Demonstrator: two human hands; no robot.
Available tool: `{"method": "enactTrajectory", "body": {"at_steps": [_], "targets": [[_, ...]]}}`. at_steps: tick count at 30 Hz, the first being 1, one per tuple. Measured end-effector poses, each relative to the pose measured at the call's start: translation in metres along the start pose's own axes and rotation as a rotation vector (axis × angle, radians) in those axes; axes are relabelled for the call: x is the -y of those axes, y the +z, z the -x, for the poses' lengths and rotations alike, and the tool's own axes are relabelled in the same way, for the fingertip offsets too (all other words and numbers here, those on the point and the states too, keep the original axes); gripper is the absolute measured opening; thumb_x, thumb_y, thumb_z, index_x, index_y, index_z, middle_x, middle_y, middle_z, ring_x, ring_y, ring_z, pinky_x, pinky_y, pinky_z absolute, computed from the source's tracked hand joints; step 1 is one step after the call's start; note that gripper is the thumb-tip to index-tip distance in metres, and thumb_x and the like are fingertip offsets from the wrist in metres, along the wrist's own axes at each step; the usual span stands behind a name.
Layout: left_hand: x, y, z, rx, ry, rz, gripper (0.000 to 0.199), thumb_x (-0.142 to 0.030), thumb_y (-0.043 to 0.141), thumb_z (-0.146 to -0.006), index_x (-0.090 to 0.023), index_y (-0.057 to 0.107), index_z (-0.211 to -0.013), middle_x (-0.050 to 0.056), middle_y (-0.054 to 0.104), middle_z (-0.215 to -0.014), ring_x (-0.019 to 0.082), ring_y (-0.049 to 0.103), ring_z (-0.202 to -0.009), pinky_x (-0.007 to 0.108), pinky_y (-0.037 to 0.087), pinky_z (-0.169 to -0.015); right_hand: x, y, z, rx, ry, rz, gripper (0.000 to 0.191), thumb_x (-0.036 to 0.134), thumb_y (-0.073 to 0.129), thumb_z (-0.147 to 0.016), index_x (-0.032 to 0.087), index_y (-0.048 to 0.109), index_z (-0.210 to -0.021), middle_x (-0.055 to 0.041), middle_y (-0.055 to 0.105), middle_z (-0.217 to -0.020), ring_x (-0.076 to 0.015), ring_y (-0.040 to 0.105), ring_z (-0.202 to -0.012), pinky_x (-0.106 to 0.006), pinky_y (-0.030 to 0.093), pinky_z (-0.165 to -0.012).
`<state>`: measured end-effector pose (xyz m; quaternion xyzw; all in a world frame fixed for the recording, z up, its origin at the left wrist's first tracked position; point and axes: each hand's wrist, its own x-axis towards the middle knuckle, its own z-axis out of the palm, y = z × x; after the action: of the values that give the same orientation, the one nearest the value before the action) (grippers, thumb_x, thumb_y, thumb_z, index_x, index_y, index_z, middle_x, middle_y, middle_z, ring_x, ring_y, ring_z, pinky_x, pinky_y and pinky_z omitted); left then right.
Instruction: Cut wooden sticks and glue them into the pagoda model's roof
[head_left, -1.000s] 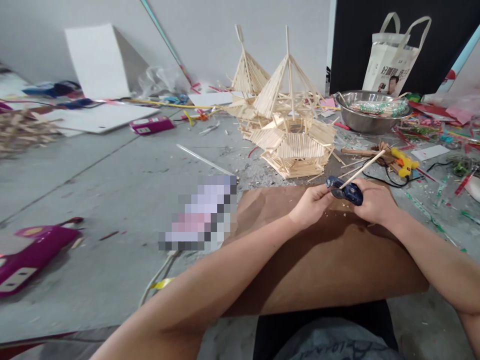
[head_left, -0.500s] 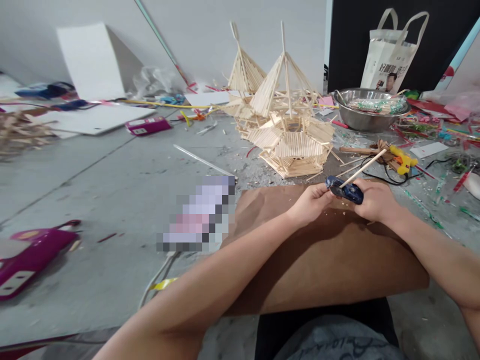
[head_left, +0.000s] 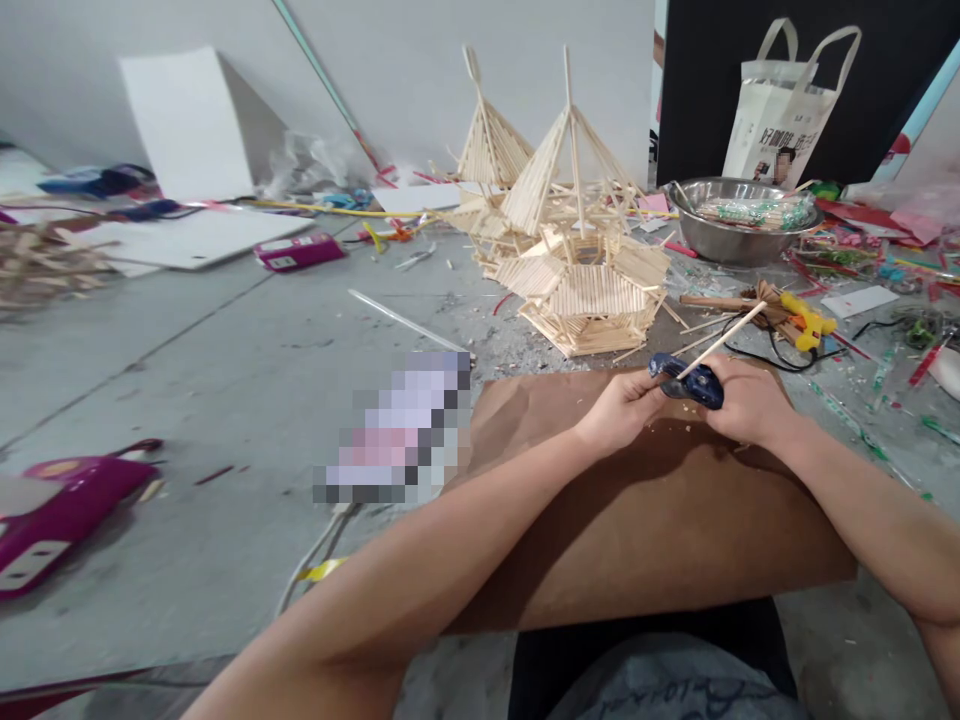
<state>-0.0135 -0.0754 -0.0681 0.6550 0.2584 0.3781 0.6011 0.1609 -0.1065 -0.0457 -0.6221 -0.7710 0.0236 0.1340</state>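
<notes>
My right hand (head_left: pixel 750 398) is closed around a dark blue hand tool (head_left: pixel 703 386), seemingly a cutter or pliers, above a brown board (head_left: pixel 675 520). A thin wooden stick (head_left: pixel 724 338) rises from the tool's jaws toward the upper right. At the tool's left end my left hand (head_left: pixel 621 408) is pinched, its fingertips against the tool and the stick's lower end; exactly what they grip is partly hidden. Small wood crumbs lie on the board below. Behind the hands stands a model of wooden sticks (head_left: pixel 592 290) with a pointed roof frame.
A blurred-out phone-like device (head_left: pixel 397 425) with a cable lies left of the board. Purple power strips (head_left: pixel 82 510) sit on the floor at left. A metal bowl (head_left: pixel 739 240), a yellow glue gun (head_left: pixel 806 322), wrappers and a white bag (head_left: pixel 776 125) are at right.
The tool and the stick have shifted slightly left, and the tool has tilted a little in my hands. Both hands keep nearly the same place.
</notes>
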Motion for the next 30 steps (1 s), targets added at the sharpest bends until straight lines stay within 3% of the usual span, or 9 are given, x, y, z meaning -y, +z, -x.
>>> {"method": "enactTrajectory", "body": {"at_steps": [4,7,11,17,24,26,30], "targets": [[-0.007,0.0,0.0,0.094,-0.099,0.117,0.044,-0.053,0.06,-0.066,-0.015,0.042,-0.052,-0.008,0.03,-0.039,0.002,0.024,-0.036,0.019,0.018,-0.039,0.002,-0.004,0.002,0.058,0.045,-0.049,0.029,0.035,0.056,-0.069,0.024,0.054,-0.095,-0.0028,0.066,-0.088,-0.0198,0.06,-0.081,-0.027,0.04,-0.066],[-0.008,-0.001,-0.001,0.106,-0.097,0.122,0.043,-0.052,0.061,-0.066,-0.015,0.043,-0.053,-0.009,0.031,-0.039,0.002,0.025,-0.036,0.019,0.019,-0.039,0.004,-0.006,0.004,0.068,0.068,-0.018,0.031,0.037,0.057,-0.068,0.024,0.055,-0.096,-0.0024,0.066,-0.083,-0.0189,0.06,-0.075,-0.027,0.039,-0.062],[-0.005,-0.001,-0.001,0.056,-0.033,0.051,0.042,-0.054,0.059,-0.067,-0.014,0.048,-0.059,-0.008,0.032,-0.041,0.002,0.027,-0.039,0.019,0.02,-0.041,0.003,-0.004,0.002,0.055,0.085,0.016,0.031,0.036,0.053,-0.07,0.024,0.055,-0.098,-0.003,0.066,-0.083,-0.0196,0.059,-0.075,-0.028,0.039,-0.064],[-0.002,0.003,-0.003,-0.06,-0.036,-0.011,0.041,-0.055,0.057,-0.068,-0.014,0.053,-0.07,-0.009,0.032,-0.043,0.003,0.027,-0.04,0.019,0.021,-0.041,-0.002,0.0,-0.007,0.035,0.002,-0.034,0.038,0.028,0.053,-0.066,0.022,0.049,-0.104,-0.0064,0.06,-0.1,-0.0221,0.055,-0.091,-0.031,0.04,-0.076],[-0.011,-0.007,0.0,0.14,-0.278,0.206,0.036,-0.051,0.058,-0.069,-0.016,0.047,-0.068,-0.01,0.025,-0.041,0.002,0.02,-0.035,0.018,0.014,-0.037,-0.023,0.001,-0.013,-0.026,-0.213,-0.05,0.047,0.023,0.055,-0.065,0.02,0.047,-0.111,-0.0079,0.056,-0.109,-0.0223,0.051,-0.098,-0.033,0.038,-0.085],[-0.014,-0.012,0.001,0.152,-0.298,0.18,0.032,-0.048,0.053,-0.074,-0.016,0.049,-0.07,-0.01,0.027,-0.041,0.002,0.019,-0.035,0.018,0.014,-0.038,-0.036,0.005,-0.018,-0.067,-0.209,0.057,0.049,0.027,0.057,-0.064,0.016,0.048,-0.112,-0.0111,0.057,-0.107,-0.0248,0.051,-0.098,-0.037,0.036,-0.086],[-0.013,-0.017,-0.003,0.03,-0.167,-0.137,0.025,-0.039,0.045,-0.08,-0.015,0.053,-0.078,-0.007,0.039,-0.043,0.004,0.031,-0.039,0.018,0.024,-0.044,-0.059,0.017,-0.027,0.001,0.004,0.251,0.058,0.055,0.05,-0.07,0.012,0.052,-0.109,-0.0168,0.058,-0.105,-0.0297,0.052,-0.097,-0.045,0.034,-0.084]]}}
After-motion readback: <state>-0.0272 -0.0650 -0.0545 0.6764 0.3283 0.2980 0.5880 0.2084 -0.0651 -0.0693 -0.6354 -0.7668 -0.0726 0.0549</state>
